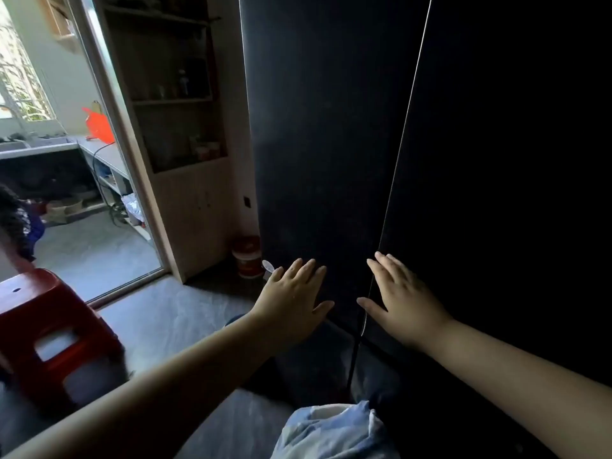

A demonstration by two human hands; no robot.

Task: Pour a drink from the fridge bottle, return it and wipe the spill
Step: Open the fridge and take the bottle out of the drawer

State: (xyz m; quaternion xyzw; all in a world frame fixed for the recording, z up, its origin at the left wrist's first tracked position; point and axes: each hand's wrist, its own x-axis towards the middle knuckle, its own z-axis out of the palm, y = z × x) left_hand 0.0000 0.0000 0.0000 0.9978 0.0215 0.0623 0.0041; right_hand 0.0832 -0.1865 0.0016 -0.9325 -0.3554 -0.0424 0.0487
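Observation:
A tall black two-door fridge fills the right half of the head view, its left door (314, 144) and right door (496, 160) both closed, with a thin bright seam between them. My left hand (294, 298) lies flat on the lower part of the left door, fingers spread, holding nothing. My right hand (402, 301) rests flat on the right door just beside the seam, also with nothing in it. No bottle, glass or cloth is visible.
A red plastic stool (49, 329) stands on the floor at lower left. A wooden shelf cabinet (178, 127) stands left of the fridge, with a red-and-white bucket (246, 256) at its foot. A doorway leads to a kitchen counter (102, 154). Light blue fabric (331, 432) shows at the bottom.

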